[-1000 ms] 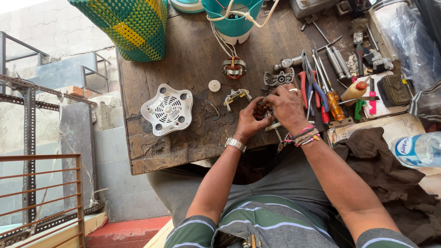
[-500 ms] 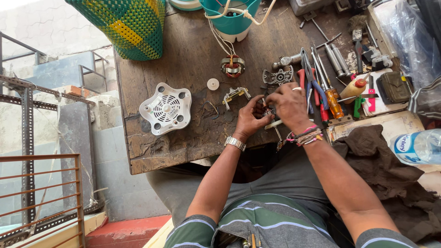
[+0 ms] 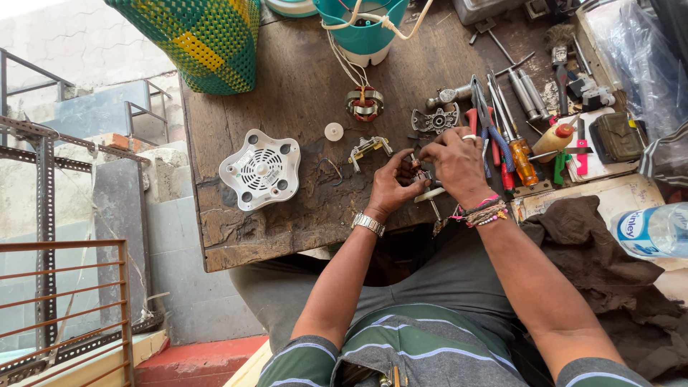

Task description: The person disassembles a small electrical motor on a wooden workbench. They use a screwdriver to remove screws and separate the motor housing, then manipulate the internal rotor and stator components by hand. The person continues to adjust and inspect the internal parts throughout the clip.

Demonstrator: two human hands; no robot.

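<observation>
Both hands meet over the near edge of a dark wooden workbench. My left hand, with a metal watch at the wrist, and my right hand, with a ring and bead bracelets, together pinch a small motor rotor between the fingertips. Most of the part is hidden by the fingers. A copper-wound stator lies just beyond the hands, with a small metal bracket and a white plastic disc to its left. A white round vented cover lies further left.
Screwdrivers and pliers lie in a row right of my hands, beside an orange-capped bottle. A teal tub with wires and a green-yellow woven basket stand at the back. A brown cloth and plastic water bottle are right.
The hands have stayed at the same spot on the bench, with the fingers shifting slightly around the small part. Nothing else on the bench has moved.
</observation>
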